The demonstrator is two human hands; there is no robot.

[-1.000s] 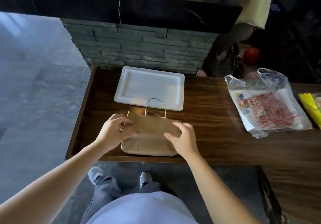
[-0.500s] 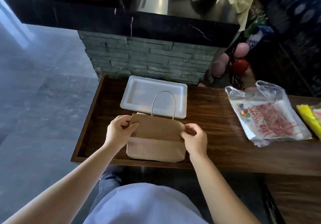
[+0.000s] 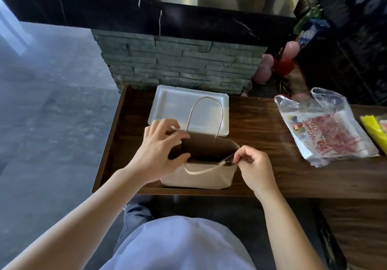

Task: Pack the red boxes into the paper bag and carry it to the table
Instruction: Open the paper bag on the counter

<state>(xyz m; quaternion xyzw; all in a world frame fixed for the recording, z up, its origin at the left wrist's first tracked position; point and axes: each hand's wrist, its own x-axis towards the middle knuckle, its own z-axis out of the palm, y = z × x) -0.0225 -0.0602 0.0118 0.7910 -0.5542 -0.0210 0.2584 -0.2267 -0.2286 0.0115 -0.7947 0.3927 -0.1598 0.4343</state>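
**My two hands hold the paper bag open**

I am standing at a dark wooden table (image 3: pixel 261 144). The brown paper bag (image 3: pixel 199 175) stands on the table, close to the near edge, right in front of me. Its mouth is open and the inside looks dark.

My left hand (image 3: pixel 159 152) is at the left side of the bag's mouth. My fingers are spread a little and curl over the far rim, and my thumb is at the near rim. So this hand has hold of the left edge of the bag.

My right hand (image 3: pixel 253 165) is at the right corner of the bag's mouth. My thumb and first finger are pinched tight on the paper there. The other fingers are curled in.

The far handle (image 3: pixel 206 110) of the bag stands up in a tall loop. The near handle (image 3: pixel 201 170) hangs down flat on the front of the bag.

Just behind the bag lies a white tray (image 3: pixel 173 106). The tall handle shows in front of it.

Far to the right on the table lies a clear plastic bag (image 3: pixel 326 129) with red print on it. It is well apart from the paper bag. At the right edge there is something yellow (image 3: pixel 374 129).

I cannot see any red boxes here.
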